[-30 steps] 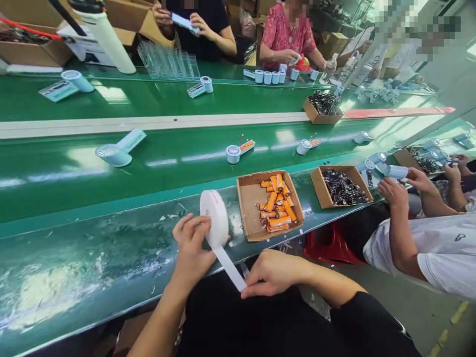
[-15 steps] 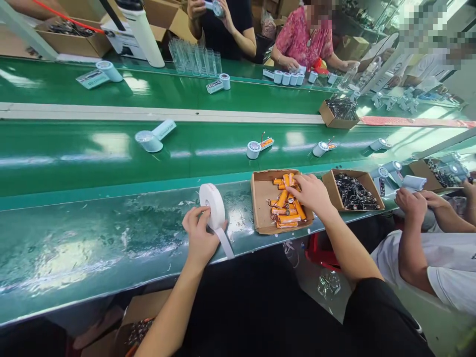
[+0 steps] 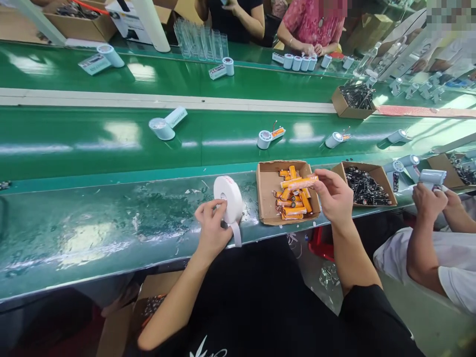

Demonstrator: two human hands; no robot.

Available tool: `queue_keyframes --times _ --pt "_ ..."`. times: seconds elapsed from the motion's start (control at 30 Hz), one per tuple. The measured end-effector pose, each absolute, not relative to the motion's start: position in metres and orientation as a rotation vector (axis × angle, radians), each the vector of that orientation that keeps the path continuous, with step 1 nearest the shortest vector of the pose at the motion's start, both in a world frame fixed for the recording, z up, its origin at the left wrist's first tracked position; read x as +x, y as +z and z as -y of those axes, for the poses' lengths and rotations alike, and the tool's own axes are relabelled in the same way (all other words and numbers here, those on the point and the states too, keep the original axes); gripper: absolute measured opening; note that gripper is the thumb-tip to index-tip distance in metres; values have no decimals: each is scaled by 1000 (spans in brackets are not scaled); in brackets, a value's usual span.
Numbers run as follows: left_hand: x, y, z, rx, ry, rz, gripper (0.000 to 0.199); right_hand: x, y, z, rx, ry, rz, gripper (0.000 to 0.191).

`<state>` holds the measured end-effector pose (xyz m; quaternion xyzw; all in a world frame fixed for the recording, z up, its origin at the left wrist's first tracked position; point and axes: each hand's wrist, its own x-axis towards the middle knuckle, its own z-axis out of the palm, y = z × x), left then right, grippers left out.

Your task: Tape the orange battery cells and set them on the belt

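My left hand (image 3: 213, 225) grips a white tape roll (image 3: 231, 199) standing on its edge on the green bench (image 3: 156, 218); a loose end of tape hangs down beside the fingers. Between the fingertips of my right hand (image 3: 334, 194) is an orange battery (image 3: 303, 182), held over the right part of a shallow cardboard box (image 3: 268, 198). Several more orange batteries (image 3: 293, 212) with short wires lie jumbled in that box.
Right of the batteries, a box (image 3: 383, 201) holds black parts. Pale blue fans (image 3: 265, 140) lie on the green conveyor (image 3: 219, 144). At the right, a person's hands (image 3: 429, 201) hold another fan. More people sit across the conveyor.
My right hand has lifted an orange battery from the pile and drawn back to the right. My left hand keeps hold of the tape roll. The view has shifted slightly.
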<state>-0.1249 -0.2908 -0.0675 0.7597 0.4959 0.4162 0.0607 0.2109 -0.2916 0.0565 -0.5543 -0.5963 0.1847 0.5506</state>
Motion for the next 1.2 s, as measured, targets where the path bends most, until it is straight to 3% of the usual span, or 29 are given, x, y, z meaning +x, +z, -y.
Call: queue_keyframes --times 0.17,0.37,0.63,0.83,1.0,1.2 --pt "-117 -32 311 2496 1201 -1339 53 188 67 313 -1279 574 1488 35" --pt "-114 -7 316 2791 1146 -1210 54 172 68 319 -1435 276 1770 36" --pt "-108 -9 318 2867 1099 -1197 50 159 55 323 -1412 66 1919 40" --pt "-108 -14 318 2821 1153 -1275 61 161 43 333 -1342 498 1777 33" --pt "-109 -19 319 2808 1128 -1308 60 160 31 340 -1306 1052 1519 55" --pt "-101 -22 332 2763 1001 -1328 59 153 23 321 -1285 1098 1113 60"
